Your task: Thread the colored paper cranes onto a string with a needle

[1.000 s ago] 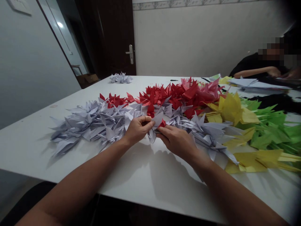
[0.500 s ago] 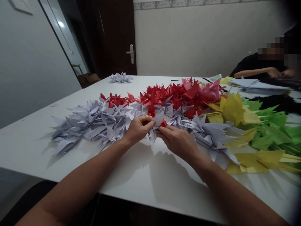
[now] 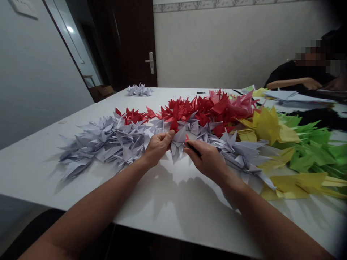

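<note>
My left hand (image 3: 158, 147) is closed, its thumb and fingers pinching a folded white paper piece (image 3: 179, 136) with pointed tips. My right hand (image 3: 204, 155) is bent in a pinch at that piece's right edge. A small red paper tip (image 3: 187, 137) shows just above my right fingertips; most of it is hidden, and I cannot tell what those fingers grip. Both hands are raised in front of a heap of white folded paper pieces (image 3: 108, 135). Behind it lie red folded pieces (image 3: 189, 108).
Yellow pieces (image 3: 267, 126) and green ones (image 3: 311, 148) are piled at the right on the white table (image 3: 151, 202). A small white cluster (image 3: 140, 90) sits at the far left. Across the table, a person in a dark top (image 3: 287, 74) works beside stacked white sheets (image 3: 295, 96).
My right fingers have shifted slightly, and the red paper between my hands now shows only as a small tip. My left thumb has moved up a little along the white piece.
</note>
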Available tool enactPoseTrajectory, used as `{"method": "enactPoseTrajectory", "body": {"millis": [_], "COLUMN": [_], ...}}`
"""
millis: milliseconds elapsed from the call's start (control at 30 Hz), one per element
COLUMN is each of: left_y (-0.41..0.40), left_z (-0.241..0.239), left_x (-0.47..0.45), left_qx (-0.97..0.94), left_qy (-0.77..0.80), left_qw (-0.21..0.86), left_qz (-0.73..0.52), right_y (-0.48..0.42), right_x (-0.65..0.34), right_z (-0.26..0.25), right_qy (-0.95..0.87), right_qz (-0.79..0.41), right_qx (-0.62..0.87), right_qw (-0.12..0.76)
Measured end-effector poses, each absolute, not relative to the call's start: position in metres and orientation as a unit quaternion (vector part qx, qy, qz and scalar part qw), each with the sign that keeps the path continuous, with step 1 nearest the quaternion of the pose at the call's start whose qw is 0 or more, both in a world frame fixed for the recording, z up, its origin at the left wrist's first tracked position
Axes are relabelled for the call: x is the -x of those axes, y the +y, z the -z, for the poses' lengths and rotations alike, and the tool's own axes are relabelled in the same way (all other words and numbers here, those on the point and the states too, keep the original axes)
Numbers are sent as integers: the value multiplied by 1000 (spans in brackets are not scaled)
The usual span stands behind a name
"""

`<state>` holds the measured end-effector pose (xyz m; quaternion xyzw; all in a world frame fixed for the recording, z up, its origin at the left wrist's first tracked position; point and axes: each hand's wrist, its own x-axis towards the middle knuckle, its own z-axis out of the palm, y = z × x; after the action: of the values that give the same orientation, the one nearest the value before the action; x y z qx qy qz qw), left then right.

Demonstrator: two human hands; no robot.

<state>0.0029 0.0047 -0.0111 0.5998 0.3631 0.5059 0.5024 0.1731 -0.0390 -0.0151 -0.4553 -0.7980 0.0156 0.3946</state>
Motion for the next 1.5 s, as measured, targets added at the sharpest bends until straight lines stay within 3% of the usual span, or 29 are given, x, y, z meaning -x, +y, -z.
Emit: {"method": "enactPoseTrajectory", "body": {"millis": [167,267,400,567,867,1367,1500], "left_y": [5,5,2,-3,-9,-12,-9], "left_z": [9,9,13,17,14,15,12], "left_x": [-5,-4,-2,-2,-4,-8,-4], "left_qx": [-544,-566,-656,-771,-831,-825,-817], "left_qy": [327,324,292,258,227,211,225], "left_qw": [578,563,432,219,112,161,160], "left_qz": [-514,-507,-546,-539,-496,-498,-507], "right_y": [-37,-36,-35,-38,-48,-48,-45], "right_x": [-174,-174,-176,-176,-171,-171,-177], "right_z": [13,12,11,12,8,8,5], "right_qy": [-745,-716,-711,-771,-798,-806,-788], "right_qz": [-101,-153,-171,-16,61,84,79], "right_qx": [460,468,469,455,473,484,480], "right_qw": [472,494,495,445,368,330,377]}}
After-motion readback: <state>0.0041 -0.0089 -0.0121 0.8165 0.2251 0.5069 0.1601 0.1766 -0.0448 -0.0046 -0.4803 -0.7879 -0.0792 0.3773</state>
